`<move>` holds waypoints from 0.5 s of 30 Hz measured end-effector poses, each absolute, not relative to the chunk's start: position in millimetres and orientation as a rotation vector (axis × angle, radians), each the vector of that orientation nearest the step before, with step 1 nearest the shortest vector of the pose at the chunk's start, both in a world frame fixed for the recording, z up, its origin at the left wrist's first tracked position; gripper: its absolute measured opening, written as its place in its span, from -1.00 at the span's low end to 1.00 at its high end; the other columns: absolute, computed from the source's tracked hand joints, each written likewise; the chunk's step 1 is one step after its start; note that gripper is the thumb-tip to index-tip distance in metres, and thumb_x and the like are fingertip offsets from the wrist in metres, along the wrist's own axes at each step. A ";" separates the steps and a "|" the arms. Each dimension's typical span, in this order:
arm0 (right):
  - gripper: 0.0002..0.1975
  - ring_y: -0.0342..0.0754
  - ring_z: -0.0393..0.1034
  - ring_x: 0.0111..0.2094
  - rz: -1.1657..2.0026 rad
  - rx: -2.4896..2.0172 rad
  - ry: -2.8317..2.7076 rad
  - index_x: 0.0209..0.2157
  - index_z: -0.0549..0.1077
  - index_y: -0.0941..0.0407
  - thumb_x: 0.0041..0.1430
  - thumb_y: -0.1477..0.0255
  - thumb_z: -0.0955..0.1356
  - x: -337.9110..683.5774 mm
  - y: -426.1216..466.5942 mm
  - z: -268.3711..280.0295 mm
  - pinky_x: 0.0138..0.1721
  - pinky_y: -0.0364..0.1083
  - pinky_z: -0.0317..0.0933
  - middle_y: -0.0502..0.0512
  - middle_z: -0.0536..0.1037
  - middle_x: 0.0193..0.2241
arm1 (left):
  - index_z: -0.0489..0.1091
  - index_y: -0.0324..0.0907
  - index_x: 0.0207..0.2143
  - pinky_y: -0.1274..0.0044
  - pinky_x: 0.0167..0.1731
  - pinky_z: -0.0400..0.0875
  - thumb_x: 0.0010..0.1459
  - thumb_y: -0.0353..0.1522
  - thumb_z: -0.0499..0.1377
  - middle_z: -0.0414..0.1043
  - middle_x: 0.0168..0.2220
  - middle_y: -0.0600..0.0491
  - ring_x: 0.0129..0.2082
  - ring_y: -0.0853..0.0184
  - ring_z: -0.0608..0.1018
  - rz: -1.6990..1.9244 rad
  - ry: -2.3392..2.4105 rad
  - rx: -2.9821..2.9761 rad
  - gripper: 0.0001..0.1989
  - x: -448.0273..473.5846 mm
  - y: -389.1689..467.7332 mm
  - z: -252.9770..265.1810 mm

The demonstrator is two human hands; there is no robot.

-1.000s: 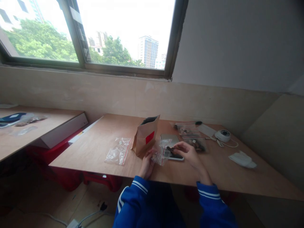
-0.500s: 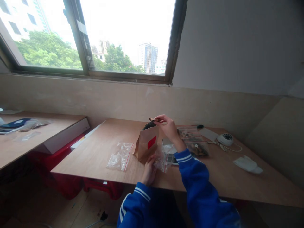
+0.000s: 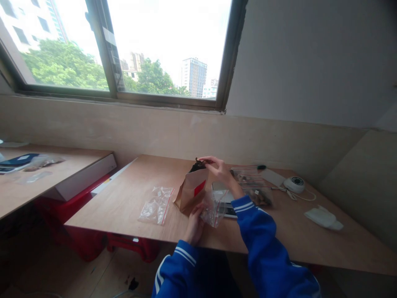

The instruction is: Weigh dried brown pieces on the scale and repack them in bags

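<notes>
A brown paper bag with a red label stands tilted over the table in front of me. My left hand is closed around its lower near side. A clear zip bag lies against that hand, and I cannot tell whether the fingers grip it too. At the bag's open mouth, my right hand is closed on some dark brown dried pieces; their exact kind is too small to make out. Behind my right wrist, a flat scale is partly hidden.
Another clear zip bag lies left of the paper bag. Several filled zip bags lie to the right, near a white dome camera with a cable. Farther right is a crumpled white bag. Red stools stand below.
My right hand has come down slightly and right at the bag's mouth, with the dark pieces in its fingers. The paper bag's top has sunk a little. My left hand stays put.
</notes>
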State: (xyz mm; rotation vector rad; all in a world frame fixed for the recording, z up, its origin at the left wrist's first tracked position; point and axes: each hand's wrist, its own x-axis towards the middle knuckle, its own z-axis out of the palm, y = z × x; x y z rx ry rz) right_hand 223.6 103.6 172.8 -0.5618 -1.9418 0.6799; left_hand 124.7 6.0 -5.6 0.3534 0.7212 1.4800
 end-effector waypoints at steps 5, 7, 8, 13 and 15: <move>-0.72 -0.02 0.39 -0.09 0.493 -0.593 -2.124 -0.28 0.58 0.06 0.26 0.36 0.23 221.8 97.9 171.9 0.06 0.03 0.18 0.06 0.59 -0.21 | 0.48 -0.22 -0.32 0.43 -0.13 0.43 0.02 -0.44 0.24 0.54 -0.21 -0.07 -0.16 0.17 0.55 1.496 0.704 0.341 -0.89 124.5 5.7 -6.0; -0.71 -0.02 0.39 -0.09 0.435 -0.610 -2.146 -0.28 0.57 0.04 0.27 0.35 0.22 218.3 95.4 172.2 0.09 0.03 0.15 0.04 0.59 -0.22 | 0.48 -0.23 -0.33 0.43 -0.13 0.42 0.02 -0.44 0.24 0.55 -0.22 -0.07 -0.16 0.17 0.55 1.496 0.703 0.343 -0.89 124.7 6.0 -6.7; -0.72 -0.03 0.39 -0.08 0.427 -0.616 -2.133 -0.25 0.56 0.02 0.27 0.34 0.21 217.1 93.7 172.8 0.09 0.03 0.14 0.03 0.59 -0.21 | 0.48 -0.23 -0.33 0.43 -0.13 0.42 0.02 -0.43 0.25 0.54 -0.23 -0.07 -0.16 0.17 0.55 1.494 0.702 0.345 -0.89 124.7 6.1 -7.0; -0.76 -0.02 0.38 -0.06 0.420 -0.697 -1.888 -0.20 0.51 0.04 0.25 0.39 0.22 230.2 76.9 170.0 0.06 0.00 0.17 0.06 0.55 -0.14 | 0.50 -0.23 -0.32 0.41 -0.13 0.42 0.02 -0.41 0.26 0.55 -0.23 -0.05 -0.16 0.18 0.56 1.495 0.677 0.370 -0.87 125.2 7.2 -9.0; -0.77 0.00 0.39 -0.10 0.438 -0.761 -1.751 -0.21 0.48 0.07 0.22 0.43 0.22 245.6 67.3 159.2 -0.02 -0.01 0.22 0.08 0.54 -0.18 | 0.51 -0.24 -0.33 0.43 -0.14 0.42 0.02 -0.40 0.26 0.55 -0.23 -0.05 -0.17 0.19 0.56 1.502 0.665 0.375 -0.87 125.5 7.4 -9.8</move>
